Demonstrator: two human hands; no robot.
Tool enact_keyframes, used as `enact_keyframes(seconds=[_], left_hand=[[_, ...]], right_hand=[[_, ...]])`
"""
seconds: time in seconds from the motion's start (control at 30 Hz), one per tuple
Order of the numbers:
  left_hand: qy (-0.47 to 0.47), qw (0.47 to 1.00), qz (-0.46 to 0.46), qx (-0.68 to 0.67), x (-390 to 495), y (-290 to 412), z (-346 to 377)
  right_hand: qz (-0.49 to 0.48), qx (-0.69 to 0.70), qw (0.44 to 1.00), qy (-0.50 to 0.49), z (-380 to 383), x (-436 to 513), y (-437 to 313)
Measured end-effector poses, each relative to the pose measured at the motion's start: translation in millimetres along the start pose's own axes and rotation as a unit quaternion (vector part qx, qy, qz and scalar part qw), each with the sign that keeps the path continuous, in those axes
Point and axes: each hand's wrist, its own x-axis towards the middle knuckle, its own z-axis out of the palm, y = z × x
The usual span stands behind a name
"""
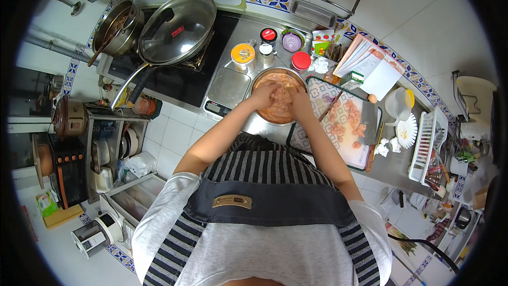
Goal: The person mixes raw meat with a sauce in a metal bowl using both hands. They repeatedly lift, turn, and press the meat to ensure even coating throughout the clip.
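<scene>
A round metal bowl (279, 122) holds pale pink raw meat pieces (280, 103) in a wet orange-tinged coating. My left hand (265, 94) reaches into its left side, fingers curled into the meat. On the right side of the same bowl, my right hand (299, 101) also grips the meat, its fingertips partly hidden among the pieces. Left of the bowl lies a flat digital kitchen scale (229, 86). To the right is a patterned cutting board (306, 135) with more raw meat chunks (353, 112) and a broad-bladed cleaver (369, 123) on its right edge.
Behind the bowl stand a yellow-lidded jar (243, 56), a red-lidded jar (301, 61) and a cut red onion (292, 42). A lidded wok (178, 28) and a pot (119, 28) occupy the stove at left. An egg (372, 98), an open notebook (383, 73) and a dish rack (428, 147) are at right.
</scene>
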Motion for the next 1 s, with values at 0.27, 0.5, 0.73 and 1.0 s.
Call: enact_keyframes(seconds=[0.27, 0.5, 0.73, 1.0], left_hand=[[-0.143, 0.953, -0.220, 0.152, 29.4, 10.1, -0.5], [-0.144, 0.971, -0.057, 0.184, -6.1, 32.1, -4.5], [-0.292, 0.933, -0.068, 0.201, 2.4, 30.0, -5.7], [-0.285, 0.941, -0.045, 0.175, 10.5, 26.0, -17.4]], right_hand=[[0.050, -0.105, 0.990, -0.078, 20.7, 23.3, 1.6], [-0.015, -0.014, 0.999, 0.038, 18.5, 3.8, 7.0], [-0.059, -0.178, 0.982, 0.027, 41.1, -24.1, -9.6], [-0.063, -0.155, 0.980, -0.105, 10.5, -24.1, -7.4]])
